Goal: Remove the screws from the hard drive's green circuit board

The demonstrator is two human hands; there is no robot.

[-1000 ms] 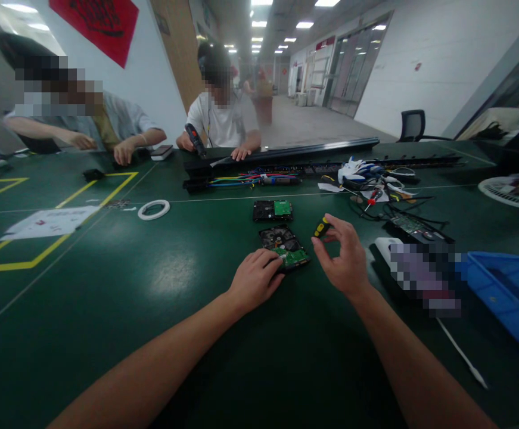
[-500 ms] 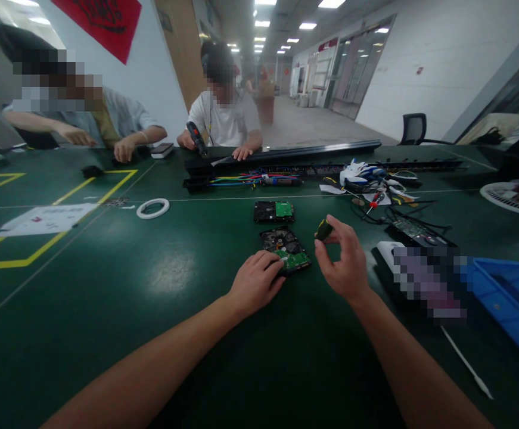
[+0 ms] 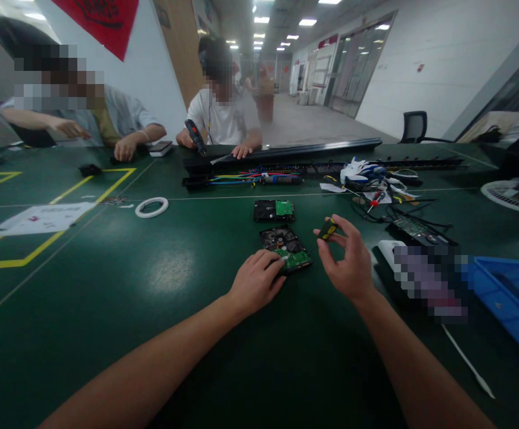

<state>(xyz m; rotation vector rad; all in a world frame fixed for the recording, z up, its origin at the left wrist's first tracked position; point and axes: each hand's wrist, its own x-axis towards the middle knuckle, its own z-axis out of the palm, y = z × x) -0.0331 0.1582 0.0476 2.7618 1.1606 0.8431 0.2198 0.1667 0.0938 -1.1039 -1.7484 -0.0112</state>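
Note:
My left hand (image 3: 259,280) grips the near-left edge of a hard drive (image 3: 281,239), its fingers lying over the green circuit board. The drive rests on the green table with its dark metal underside up. Beside it on the right, raised above the table, my right hand (image 3: 348,259) pinches a short black-and-yellow screwdriver (image 3: 328,229) between thumb and fingers. I cannot make out the screwdriver's shaft. A second hard drive (image 3: 274,210), also with a green board, lies just beyond the first and is untouched.
A blue tray (image 3: 509,298), a blurred white-edged item (image 3: 387,250) and a circuit board (image 3: 420,229) lie to the right. Gloves (image 3: 360,173), tools and cables are heaped behind. Left stands a white ring (image 3: 152,207). Across the table sit two people, one holding a power drill (image 3: 195,136).
My right hand has shifted slightly right, and the screwdriver has turned in its fingers, showing more yellow. My left hand and the hard drive stay in place.

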